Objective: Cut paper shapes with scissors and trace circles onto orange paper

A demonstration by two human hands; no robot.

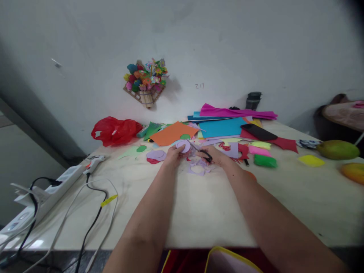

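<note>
My left hand (174, 154) pinches a round lilac paper piece (182, 146) over the middle of the table. Black-handled scissors (205, 154) are in my right hand (214, 154), their blades pointing up and left toward the lilac circle. Beneath both hands lie lilac paper offcuts (198, 168), one with a round hole. Cut lilac circles (156, 154) rest left of my left hand, on top of a red piece (152, 161). A lilac sheet (232, 149) and red scraps (243, 151) lie just beyond my right hand.
Orange sheet (173, 133), blue sheet (220, 127) and black phone (258, 132) lie toward the wall. A red plastic bag (116, 131) sits back left. Power strip (64, 179) and cables run along the left. Colored packets (265, 160) and a mango (338, 149) are right.
</note>
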